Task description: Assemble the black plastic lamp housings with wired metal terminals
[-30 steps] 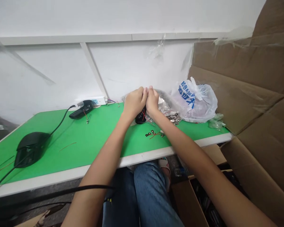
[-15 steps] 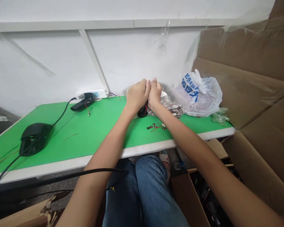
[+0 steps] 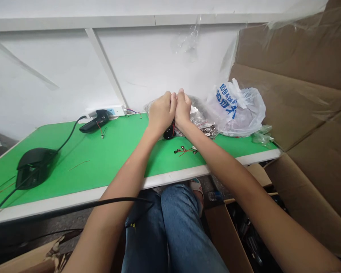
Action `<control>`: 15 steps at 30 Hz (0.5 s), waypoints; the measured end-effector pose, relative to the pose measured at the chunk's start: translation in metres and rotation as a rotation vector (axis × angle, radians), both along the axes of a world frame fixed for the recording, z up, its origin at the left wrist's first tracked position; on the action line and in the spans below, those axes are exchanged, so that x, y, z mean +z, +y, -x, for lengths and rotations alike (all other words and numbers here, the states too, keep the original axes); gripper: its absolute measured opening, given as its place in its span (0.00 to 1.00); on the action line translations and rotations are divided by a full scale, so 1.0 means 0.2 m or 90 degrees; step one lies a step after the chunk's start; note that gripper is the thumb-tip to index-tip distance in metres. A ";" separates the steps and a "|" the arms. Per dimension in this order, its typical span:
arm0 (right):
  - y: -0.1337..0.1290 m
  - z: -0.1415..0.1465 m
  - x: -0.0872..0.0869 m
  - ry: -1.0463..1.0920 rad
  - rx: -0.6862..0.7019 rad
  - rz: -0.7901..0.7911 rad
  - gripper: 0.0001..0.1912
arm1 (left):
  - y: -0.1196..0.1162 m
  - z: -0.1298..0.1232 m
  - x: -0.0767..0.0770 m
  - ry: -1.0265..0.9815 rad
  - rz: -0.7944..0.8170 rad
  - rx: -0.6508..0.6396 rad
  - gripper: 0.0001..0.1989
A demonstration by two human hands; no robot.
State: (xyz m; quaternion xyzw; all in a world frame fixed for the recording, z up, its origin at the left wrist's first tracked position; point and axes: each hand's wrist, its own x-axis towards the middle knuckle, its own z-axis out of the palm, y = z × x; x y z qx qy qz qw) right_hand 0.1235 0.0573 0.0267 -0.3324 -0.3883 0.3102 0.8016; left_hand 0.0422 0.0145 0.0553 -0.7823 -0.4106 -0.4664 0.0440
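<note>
My left hand (image 3: 160, 115) and my right hand (image 3: 183, 112) are curled and pressed together above the far edge of the green mat (image 3: 102, 159). Whatever lies inside my fingers is hidden. Just below them sits a small black part with red wires (image 3: 169, 133), touching or nearly touching my palms. Next to my right wrist lies a heap of small metal pieces (image 3: 209, 131) on clear plastic wrap (image 3: 198, 120). Several metal terminals joined by red wire (image 3: 186, 150) lie nearer the mat's front edge.
A white plastic bag with blue print (image 3: 235, 110) stands at the back right. A black computer mouse (image 3: 35, 167) and its cable lie on the left, and a black plug (image 3: 95, 122) sits by a white power strip (image 3: 116, 110). Cardboard sheets (image 3: 301, 76) line the right.
The whole scene sits higher in the view than a second ago, as my head has shifted. My hands stay pressed together, with only a slight shift in their grip.
</note>
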 end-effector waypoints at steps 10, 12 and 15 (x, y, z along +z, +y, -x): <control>0.04 -0.02 -0.03 -0.051 -0.025 0.008 0.24 | 0.01 0.00 -0.01 -0.009 0.015 0.013 0.29; 0.03 -0.02 -0.02 -0.053 -0.039 0.010 0.24 | 0.00 0.00 -0.01 0.002 0.020 0.022 0.32; 0.03 -0.02 -0.02 -0.075 -0.039 0.021 0.24 | -0.01 0.00 0.00 0.010 0.024 0.026 0.34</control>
